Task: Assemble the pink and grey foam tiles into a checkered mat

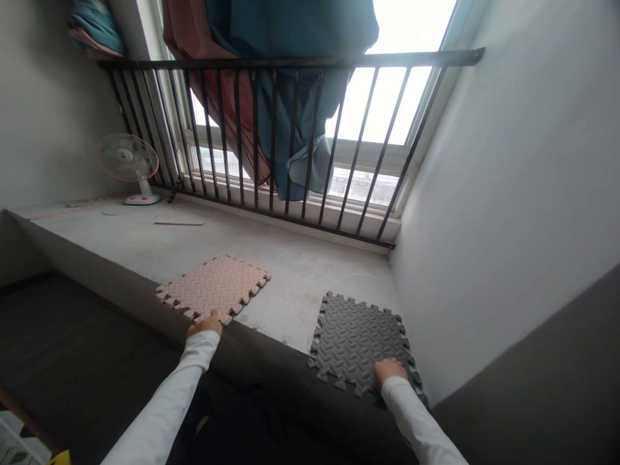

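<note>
A pink foam puzzle mat tile (220,284) with toothed edges lies on the ledge, its near edge reaching the ledge's front. My left hand (206,324) is closed on that near edge, thumb on top and the other fingers partly hidden. To the right, a dark grey foam puzzle mat tile (356,339) sits at the ledge's right end, close to the wall, with its near part overhanging the front. Near its front right corner, my right hand (390,370) is closed on it with curled fingers; the fingertips are hidden. The two tiles are apart.
The pale ledge (285,294) runs below a black railing (271,205) and a window with blue and pink curtains (290,32). A small fan (130,165) stands at the far left. A thin stick (179,224) lies behind the pink tile. A white wall (494,213) bounds the right.
</note>
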A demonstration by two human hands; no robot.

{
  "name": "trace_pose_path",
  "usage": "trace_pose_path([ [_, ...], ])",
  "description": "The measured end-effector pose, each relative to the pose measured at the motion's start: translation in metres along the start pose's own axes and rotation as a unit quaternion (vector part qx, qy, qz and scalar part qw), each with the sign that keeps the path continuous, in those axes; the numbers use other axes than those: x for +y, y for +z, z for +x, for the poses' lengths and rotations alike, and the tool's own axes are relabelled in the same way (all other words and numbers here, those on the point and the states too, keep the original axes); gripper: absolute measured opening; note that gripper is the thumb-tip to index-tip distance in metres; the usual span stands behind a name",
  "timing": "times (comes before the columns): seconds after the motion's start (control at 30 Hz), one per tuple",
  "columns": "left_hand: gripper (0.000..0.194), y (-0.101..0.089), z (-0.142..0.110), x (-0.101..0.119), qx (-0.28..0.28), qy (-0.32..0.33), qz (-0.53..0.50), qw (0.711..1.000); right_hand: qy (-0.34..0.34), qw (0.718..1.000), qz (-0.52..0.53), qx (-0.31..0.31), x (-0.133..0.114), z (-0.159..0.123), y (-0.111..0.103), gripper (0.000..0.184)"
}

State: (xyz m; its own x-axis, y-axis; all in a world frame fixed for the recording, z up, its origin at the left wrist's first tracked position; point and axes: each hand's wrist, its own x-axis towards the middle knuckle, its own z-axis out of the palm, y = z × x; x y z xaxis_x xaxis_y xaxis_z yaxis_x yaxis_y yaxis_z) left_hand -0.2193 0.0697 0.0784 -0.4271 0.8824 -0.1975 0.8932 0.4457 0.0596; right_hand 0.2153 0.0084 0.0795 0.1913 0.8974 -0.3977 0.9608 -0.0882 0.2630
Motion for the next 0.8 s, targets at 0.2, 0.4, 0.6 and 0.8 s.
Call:
trace_pose_path([
  [0.2, 0.038, 0.0004, 0.0003, -0.0011, 0.0, 0.013, 0.004, 1.0, 0.014, 1.0, 0.006, -0.001, -0.0013, -0.0001, 0.0002, 0.034],
  [0.4, 0.039, 0.0, 0.0004, -0.0002, -0.007, 0.02, 0.008, 1.0, 0.012, 1.0, -0.005, -0.002, -0.0023, -0.0019, -0.0019, 0.035],
  [0.6, 0.038, 0.0041, 0.0052, -0.0025, -0.005, 0.022, 0.003, 1.0, 0.01, 1.0, -0.018, 0.01, -0.0023, -0.0009, 0.0003, 0.035],
  [0.8, 0.038, 0.0043, 0.0078, -0.0007, -0.005, 0.015, -0.003, 1.0, 0.011, 1.0, -0.017, 0.01, -0.0026, 0.0007, 0.0014, 0.035],
])
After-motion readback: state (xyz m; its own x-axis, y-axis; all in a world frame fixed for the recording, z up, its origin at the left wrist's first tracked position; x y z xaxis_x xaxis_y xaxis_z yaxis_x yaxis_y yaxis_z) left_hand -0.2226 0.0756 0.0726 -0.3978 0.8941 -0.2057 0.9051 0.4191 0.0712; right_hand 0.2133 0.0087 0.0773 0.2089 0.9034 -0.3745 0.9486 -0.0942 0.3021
